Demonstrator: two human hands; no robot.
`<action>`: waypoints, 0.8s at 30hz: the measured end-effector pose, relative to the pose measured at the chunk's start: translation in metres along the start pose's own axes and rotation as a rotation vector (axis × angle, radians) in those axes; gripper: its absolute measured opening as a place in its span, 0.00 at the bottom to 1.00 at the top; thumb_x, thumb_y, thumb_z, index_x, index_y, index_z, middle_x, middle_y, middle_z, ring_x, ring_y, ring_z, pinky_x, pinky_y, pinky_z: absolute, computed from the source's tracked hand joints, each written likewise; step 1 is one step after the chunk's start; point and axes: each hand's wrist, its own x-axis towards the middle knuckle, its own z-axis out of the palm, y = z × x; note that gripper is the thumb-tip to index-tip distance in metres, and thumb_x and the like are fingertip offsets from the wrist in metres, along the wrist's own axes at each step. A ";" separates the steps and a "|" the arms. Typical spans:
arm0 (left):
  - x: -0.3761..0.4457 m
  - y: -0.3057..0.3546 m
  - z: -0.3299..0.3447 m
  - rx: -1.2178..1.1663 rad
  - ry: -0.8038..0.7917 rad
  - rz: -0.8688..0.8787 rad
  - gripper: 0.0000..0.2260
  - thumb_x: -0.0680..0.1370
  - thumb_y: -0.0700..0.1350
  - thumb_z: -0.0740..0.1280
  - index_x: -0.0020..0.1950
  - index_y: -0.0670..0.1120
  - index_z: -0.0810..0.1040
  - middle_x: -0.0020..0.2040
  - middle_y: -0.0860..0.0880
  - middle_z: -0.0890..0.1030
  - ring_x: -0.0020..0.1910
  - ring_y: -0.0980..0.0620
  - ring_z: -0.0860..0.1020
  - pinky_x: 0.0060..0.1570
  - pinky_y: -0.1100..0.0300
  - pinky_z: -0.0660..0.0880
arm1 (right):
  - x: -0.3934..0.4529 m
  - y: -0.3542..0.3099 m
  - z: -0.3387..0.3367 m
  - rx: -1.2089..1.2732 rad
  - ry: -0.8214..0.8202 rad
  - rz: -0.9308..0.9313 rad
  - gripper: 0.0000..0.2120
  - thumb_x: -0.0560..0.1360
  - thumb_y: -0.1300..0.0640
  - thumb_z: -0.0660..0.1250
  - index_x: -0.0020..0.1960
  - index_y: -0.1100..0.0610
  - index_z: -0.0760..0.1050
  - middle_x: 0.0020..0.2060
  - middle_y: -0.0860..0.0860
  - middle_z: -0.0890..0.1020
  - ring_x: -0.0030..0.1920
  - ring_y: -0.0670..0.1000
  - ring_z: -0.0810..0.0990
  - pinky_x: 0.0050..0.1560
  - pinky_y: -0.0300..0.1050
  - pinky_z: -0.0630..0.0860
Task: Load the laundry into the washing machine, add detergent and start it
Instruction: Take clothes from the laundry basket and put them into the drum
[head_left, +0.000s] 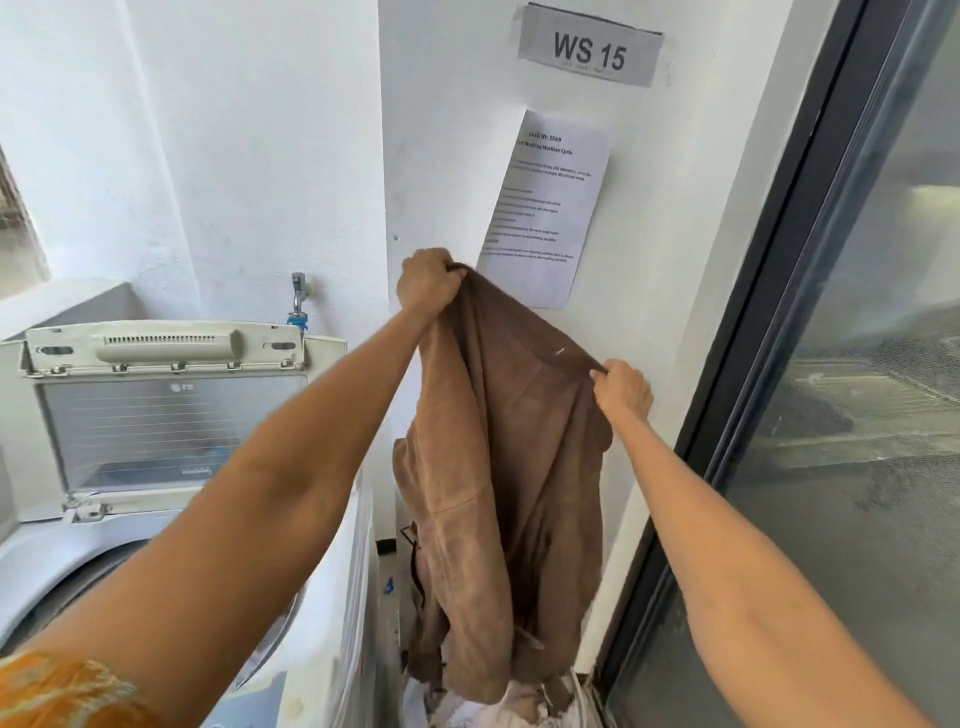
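A brown garment (498, 467) hangs in the air in front of the white wall, held up by both hands. My left hand (427, 283) grips its upper corner, raised higher. My right hand (623, 387) pinches the other top edge, lower and to the right. The cloth's lower end hangs just above a pile of pale laundry (498, 701) at the bottom of the view. To the left stands a white top-loading washing machine (332, 545), its lid (166, 415) raised upright and the drum opening (62, 587) partly visible under my left forearm.
A water tap (298, 296) sticks out of the wall behind the machine. Paper notices (545, 208) are taped to the wall ahead. A dark-framed glass door (779, 312) runs along the right side. The gap between machine and wall is narrow.
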 end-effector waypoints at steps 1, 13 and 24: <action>-0.003 -0.010 -0.002 -0.020 -0.012 -0.044 0.12 0.77 0.48 0.64 0.56 0.42 0.78 0.57 0.42 0.79 0.59 0.42 0.75 0.54 0.53 0.73 | 0.002 -0.007 -0.002 0.028 0.007 0.004 0.14 0.79 0.53 0.59 0.57 0.60 0.77 0.56 0.62 0.80 0.58 0.62 0.77 0.55 0.50 0.73; -0.033 -0.079 -0.004 -0.089 -0.019 -0.261 0.14 0.80 0.49 0.58 0.58 0.40 0.72 0.58 0.40 0.78 0.59 0.40 0.75 0.55 0.51 0.70 | 0.018 -0.070 -0.031 0.335 0.124 -0.182 0.10 0.78 0.53 0.58 0.49 0.55 0.76 0.42 0.56 0.83 0.41 0.59 0.83 0.49 0.52 0.78; -0.039 0.014 -0.007 -0.688 -0.040 -0.082 0.08 0.79 0.46 0.64 0.41 0.46 0.73 0.40 0.49 0.76 0.41 0.51 0.75 0.42 0.58 0.71 | -0.013 -0.152 -0.041 0.789 -0.051 -0.218 0.05 0.76 0.64 0.63 0.46 0.62 0.78 0.42 0.56 0.81 0.35 0.55 0.83 0.37 0.52 0.83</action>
